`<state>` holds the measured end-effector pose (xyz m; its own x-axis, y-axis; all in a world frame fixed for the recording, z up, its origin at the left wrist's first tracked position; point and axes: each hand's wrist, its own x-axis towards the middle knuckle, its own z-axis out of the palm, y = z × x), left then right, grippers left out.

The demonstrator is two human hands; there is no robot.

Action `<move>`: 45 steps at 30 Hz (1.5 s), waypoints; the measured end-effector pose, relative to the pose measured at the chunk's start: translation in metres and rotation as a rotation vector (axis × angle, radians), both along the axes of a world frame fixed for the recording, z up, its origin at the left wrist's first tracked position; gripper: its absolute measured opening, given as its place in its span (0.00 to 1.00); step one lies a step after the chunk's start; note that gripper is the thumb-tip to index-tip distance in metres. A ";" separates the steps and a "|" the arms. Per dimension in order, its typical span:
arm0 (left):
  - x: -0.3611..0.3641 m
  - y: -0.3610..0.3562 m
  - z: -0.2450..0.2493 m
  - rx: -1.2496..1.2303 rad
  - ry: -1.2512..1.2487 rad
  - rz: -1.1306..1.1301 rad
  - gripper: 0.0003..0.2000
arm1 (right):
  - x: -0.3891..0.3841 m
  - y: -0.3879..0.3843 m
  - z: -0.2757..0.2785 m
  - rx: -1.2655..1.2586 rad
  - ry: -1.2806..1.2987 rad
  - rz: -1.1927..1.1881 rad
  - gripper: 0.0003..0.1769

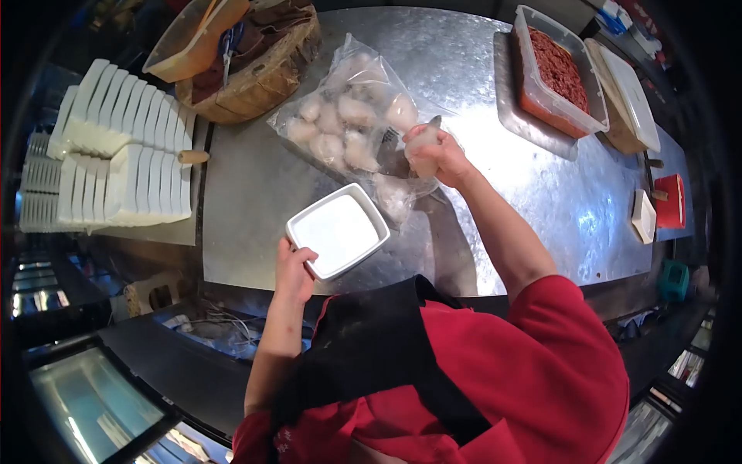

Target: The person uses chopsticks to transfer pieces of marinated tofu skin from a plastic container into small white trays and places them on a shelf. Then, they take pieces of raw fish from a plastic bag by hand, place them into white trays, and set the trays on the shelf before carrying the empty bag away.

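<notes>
My left hand (297,272) grips a white rectangular dish (338,233) by its near left corner, thumb over the rim. Nothing shows inside the dish. Beyond it, a clear plastic bag (379,71) lies on the metal table, holding several pale, rounded lumps (357,110) whose kind I cannot make out. At the bag's right side, my right hand (442,157) has its fingers closed around a pale whitish lump (422,147). Part of this lump is hidden by the fingers, and the bag's loose plastic lies beside it.
Stacked white trays (127,155) stand at the left. A round wooden block (259,85) with scissors and a plastic tub (185,46) sits at the back left. A clear container of red minced food (558,73) rests on a metal tray at the right, near a red box (671,201).
</notes>
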<state>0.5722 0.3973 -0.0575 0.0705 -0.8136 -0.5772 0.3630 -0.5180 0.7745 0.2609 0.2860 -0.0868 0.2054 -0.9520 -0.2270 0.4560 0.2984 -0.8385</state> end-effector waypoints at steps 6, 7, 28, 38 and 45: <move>-0.016 0.000 -0.012 0.017 0.181 0.009 0.30 | 0.067 0.037 0.040 -0.513 0.664 0.351 0.13; -0.018 0.000 -0.015 0.007 0.170 -0.007 0.30 | 0.071 0.034 0.040 -0.520 0.671 0.347 0.13; -0.015 0.021 -0.032 0.062 0.222 0.127 0.32 | 0.041 -0.004 0.029 0.236 0.970 0.304 0.27; -0.018 0.024 -0.034 0.050 0.239 0.131 0.32 | 0.074 0.003 0.031 -0.353 1.505 0.956 0.25; -0.020 0.025 -0.032 0.014 0.288 0.137 0.33 | 0.036 0.009 0.034 -0.392 0.965 0.787 0.21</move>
